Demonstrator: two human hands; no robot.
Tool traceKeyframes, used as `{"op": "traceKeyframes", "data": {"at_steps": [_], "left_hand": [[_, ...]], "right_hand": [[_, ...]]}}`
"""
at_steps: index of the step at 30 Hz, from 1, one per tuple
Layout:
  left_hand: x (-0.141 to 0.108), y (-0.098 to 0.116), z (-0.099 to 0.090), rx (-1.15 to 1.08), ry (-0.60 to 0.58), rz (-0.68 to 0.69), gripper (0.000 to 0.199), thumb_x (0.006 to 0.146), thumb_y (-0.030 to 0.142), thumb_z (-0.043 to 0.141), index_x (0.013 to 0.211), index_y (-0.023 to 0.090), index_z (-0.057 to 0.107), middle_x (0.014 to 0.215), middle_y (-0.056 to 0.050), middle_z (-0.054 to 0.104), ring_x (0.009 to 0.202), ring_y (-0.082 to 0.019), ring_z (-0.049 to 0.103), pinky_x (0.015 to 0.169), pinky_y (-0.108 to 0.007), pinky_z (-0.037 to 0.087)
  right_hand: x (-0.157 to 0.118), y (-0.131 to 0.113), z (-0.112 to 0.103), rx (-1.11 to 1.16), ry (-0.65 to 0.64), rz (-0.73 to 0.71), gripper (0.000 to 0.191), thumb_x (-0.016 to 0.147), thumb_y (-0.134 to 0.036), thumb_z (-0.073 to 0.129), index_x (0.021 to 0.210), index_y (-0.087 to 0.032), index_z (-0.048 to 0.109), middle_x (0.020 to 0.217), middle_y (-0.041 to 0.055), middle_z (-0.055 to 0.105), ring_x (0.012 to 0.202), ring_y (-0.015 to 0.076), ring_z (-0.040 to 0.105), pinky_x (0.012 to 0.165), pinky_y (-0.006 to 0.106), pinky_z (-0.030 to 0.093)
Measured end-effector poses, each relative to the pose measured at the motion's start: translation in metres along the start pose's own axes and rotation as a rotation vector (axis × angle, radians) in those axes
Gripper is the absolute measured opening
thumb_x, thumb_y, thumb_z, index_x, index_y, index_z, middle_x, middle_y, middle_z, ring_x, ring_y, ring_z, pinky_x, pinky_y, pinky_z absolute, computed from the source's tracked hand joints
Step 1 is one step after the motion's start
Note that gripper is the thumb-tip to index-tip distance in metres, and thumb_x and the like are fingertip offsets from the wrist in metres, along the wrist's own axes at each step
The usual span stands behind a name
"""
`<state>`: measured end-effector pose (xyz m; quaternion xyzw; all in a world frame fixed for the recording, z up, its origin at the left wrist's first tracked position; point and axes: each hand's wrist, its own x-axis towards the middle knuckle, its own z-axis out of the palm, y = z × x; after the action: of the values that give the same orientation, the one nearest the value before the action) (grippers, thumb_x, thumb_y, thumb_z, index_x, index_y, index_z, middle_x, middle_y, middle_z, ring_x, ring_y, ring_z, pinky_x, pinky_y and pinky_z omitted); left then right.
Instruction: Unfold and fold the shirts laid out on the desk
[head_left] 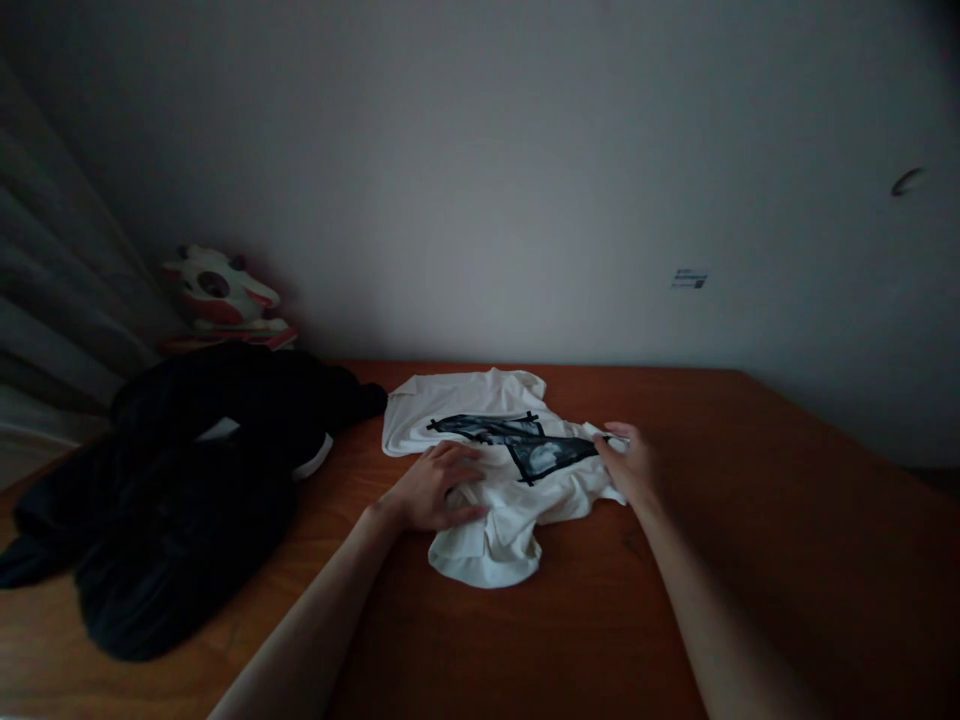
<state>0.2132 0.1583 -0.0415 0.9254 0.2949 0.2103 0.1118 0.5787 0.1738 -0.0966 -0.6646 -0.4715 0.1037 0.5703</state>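
Note:
A white T-shirt (pixel 465 390) with a dark printed picture lies crumpled on the wooden table. One sleeve bunches toward me at the near side. My left hand (pixel 433 487) rests on the shirt's near left part, with fingers and thumb apart and a fold of cloth showing between them. At the shirt's right end, my right hand (pixel 631 462) grips the gathered white edge between thumb and fingers. Part of the cloth there is hidden by the hand.
To the left lies a heap of black clothing (pixel 187 500) with a white tag. Behind it stands a white and red animal-shaped toy (pixel 225 290) near a curtain (pixel 60 280). A grey wall (pixel 480 180) borders the far edge of the brown table (pixel 750 520).

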Motion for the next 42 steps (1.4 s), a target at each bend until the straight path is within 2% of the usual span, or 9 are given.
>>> {"op": "traceKeyframes", "data": {"at_steps": [8, 14, 17, 22, 25, 29, 34, 38, 42], "left_hand": [[0.004, -0.021, -0.002, -0.498, 0.64, -0.506, 0.041, 0.095, 0.059, 0.05, 0.094, 0.02, 0.063, 0.069, 0.001, 0.061, 0.06, -0.014, 0.057, 0.057, -0.026, 0.047], [-0.002, -0.045, -0.008, -0.427, 1.005, -0.7, 0.039, 0.09, 0.058, 0.055, 0.102, 0.021, 0.058, 0.091, -0.004, 0.065, 0.082, -0.018, 0.063, 0.072, -0.028, 0.052], [-0.008, -0.043, -0.01, -0.106, 0.902, -0.615, 0.033, 0.09, 0.053, 0.056, 0.101, 0.022, 0.06, 0.104, -0.009, 0.066, 0.098, -0.024, 0.062, 0.089, -0.039, 0.051], [-0.01, -0.018, -0.016, 0.08, 0.192, -0.145, 0.041, 0.081, 0.06, 0.068, 0.099, 0.023, 0.07, 0.107, -0.011, 0.07, 0.105, -0.029, 0.062, 0.101, -0.046, 0.045], [-0.007, -0.01, -0.013, 0.101, 0.009, -0.07, 0.068, 0.071, 0.064, 0.077, 0.127, 0.027, 0.067, 0.136, -0.013, 0.063, 0.126, -0.036, 0.056, 0.109, -0.052, 0.041], [-0.005, -0.016, -0.008, 0.05, 0.102, -0.151, 0.03, 0.092, 0.042, 0.06, 0.114, 0.028, 0.075, 0.128, -0.009, 0.071, 0.121, -0.03, 0.063, 0.107, -0.048, 0.044], [-0.006, -0.024, -0.013, -0.336, 0.306, -0.414, 0.038, 0.093, 0.052, 0.055, 0.087, 0.02, 0.074, 0.081, -0.004, 0.074, 0.078, -0.021, 0.068, 0.077, -0.031, 0.053], [-0.003, -0.028, -0.021, -0.658, 0.606, -0.654, 0.048, 0.08, 0.067, 0.063, 0.073, 0.019, 0.062, 0.059, 0.004, 0.054, 0.054, -0.012, 0.048, 0.051, -0.022, 0.038], [0.0, -0.025, -0.024, -0.819, 0.66, -0.733, 0.052, 0.071, 0.069, 0.069, 0.074, 0.019, 0.06, 0.058, 0.006, 0.049, 0.051, -0.01, 0.04, 0.047, -0.021, 0.03]], "right_hand": [[-0.002, -0.035, 0.013, 0.712, -0.035, 0.334, 0.045, 0.058, -0.055, 0.088, 0.078, -0.022, 0.067, 0.077, 0.0029, 0.074, 0.072, 0.0221, 0.068, 0.063, 0.034, 0.054], [-0.002, -0.027, 0.019, 0.687, -0.027, 0.173, 0.05, 0.058, -0.056, 0.087, 0.089, -0.023, 0.066, 0.086, 0.0027, 0.072, 0.082, 0.022, 0.068, 0.075, 0.038, 0.056], [-0.009, -0.026, 0.015, 0.314, -0.092, -0.115, 0.043, 0.068, -0.059, 0.081, 0.09, -0.024, 0.069, 0.094, 0.0068, 0.069, 0.093, 0.0263, 0.066, 0.087, 0.045, 0.055], [-0.023, -0.032, 0.004, -0.065, -0.413, -0.565, 0.052, 0.068, -0.058, 0.086, 0.108, -0.027, 0.072, 0.114, 0.0095, 0.061, 0.113, 0.0305, 0.06, 0.101, 0.047, 0.05], [-0.025, -0.03, 0.005, -0.118, -0.516, -0.608, 0.064, 0.063, -0.055, 0.089, 0.118, -0.029, 0.071, 0.125, 0.0106, 0.057, 0.12, 0.0322, 0.057, 0.106, 0.051, 0.048], [-0.021, -0.028, 0.009, -0.068, -0.435, -0.59, 0.02, 0.088, -0.041, 0.066, 0.097, -0.028, 0.077, 0.109, 0.009, 0.062, 0.107, 0.0279, 0.063, 0.099, 0.048, 0.052], [-0.018, -0.039, 0.009, 0.101, -0.231, -0.424, 0.032, 0.089, -0.051, 0.062, 0.076, -0.024, 0.071, 0.093, 0.008, 0.067, 0.088, 0.0244, 0.066, 0.083, 0.039, 0.054], [-0.018, -0.044, 0.005, 0.232, -0.187, -0.184, 0.049, 0.091, -0.066, 0.054, 0.068, -0.023, 0.062, 0.072, 0.0035, 0.065, 0.069, 0.0196, 0.062, 0.065, 0.031, 0.049], [-0.026, -0.052, 0.003, 0.12, -0.359, -0.381, 0.047, 0.088, -0.064, 0.061, 0.065, -0.023, 0.058, 0.066, 0.0001, 0.06, 0.064, 0.0163, 0.055, 0.065, 0.029, 0.043]]}}
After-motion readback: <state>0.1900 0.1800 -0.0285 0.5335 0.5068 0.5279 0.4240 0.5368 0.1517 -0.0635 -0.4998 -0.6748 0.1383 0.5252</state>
